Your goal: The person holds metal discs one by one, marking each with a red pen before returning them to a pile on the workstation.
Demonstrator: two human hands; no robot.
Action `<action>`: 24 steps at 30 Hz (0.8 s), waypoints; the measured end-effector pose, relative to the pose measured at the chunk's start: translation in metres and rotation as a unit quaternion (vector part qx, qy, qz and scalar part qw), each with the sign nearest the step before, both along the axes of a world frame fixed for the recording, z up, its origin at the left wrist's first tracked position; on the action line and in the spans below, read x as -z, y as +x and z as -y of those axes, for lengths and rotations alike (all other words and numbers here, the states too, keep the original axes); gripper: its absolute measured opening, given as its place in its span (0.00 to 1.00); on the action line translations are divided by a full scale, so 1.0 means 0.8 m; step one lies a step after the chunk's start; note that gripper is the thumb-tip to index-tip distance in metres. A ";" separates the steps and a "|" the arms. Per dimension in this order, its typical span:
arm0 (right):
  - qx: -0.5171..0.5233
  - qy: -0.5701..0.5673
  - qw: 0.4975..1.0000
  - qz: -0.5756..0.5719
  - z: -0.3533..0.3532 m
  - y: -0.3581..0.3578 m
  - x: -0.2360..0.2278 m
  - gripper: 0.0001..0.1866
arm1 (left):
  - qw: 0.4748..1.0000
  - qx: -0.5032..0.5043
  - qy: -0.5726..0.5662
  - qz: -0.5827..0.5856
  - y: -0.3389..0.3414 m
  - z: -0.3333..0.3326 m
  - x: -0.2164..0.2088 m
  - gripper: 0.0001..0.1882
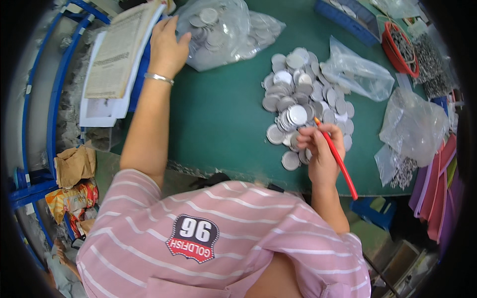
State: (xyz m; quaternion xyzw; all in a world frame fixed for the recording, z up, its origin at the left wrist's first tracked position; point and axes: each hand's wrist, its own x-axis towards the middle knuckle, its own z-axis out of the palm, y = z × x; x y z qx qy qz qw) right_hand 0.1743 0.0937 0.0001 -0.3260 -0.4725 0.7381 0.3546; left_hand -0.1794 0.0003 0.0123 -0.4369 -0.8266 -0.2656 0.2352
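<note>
My right hand (325, 154) is closed round a slim red pen-like tool (339, 165). Its orange tip points at a loose pile of round grey caps (298, 89), and my fingertips are beside the pile's near edge. At the upper left, my left hand (168, 49) has its thumb spread away from its fingers. It lies between a stack of papers (112, 62) and a clear plastic bag (223, 57) filled with more such caps. The left fingertips are near the papers' edge, and I cannot tell if they touch it.
On the green table (213, 124), a crumpled clear bag (365, 74) lies against the pile. A blue bin (348, 20) and red basket (401, 49) stand far right. Another clear bag (415, 124) lies at the right edge. Blue shelving (59, 84) runs along the left.
</note>
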 end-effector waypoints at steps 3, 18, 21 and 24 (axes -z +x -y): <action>0.034 0.049 0.998 0.026 -0.011 0.013 -0.002 0.04 | 0.974 -0.168 -0.056 0.144 0.007 -0.012 0.029 0.39; -0.017 0.167 0.986 -0.012 -0.038 -0.027 -0.057 0.04 | 0.957 -0.054 0.092 0.268 0.023 -0.053 -0.035 0.22; -0.018 0.297 0.955 0.011 -0.054 -0.045 -0.058 0.06 | 0.945 -0.053 0.117 0.302 0.021 -0.051 -0.016 0.24; -0.080 0.434 0.897 0.028 -0.063 -0.086 -0.079 0.08 | 0.893 0.014 0.183 0.411 0.033 -0.064 -0.042 0.28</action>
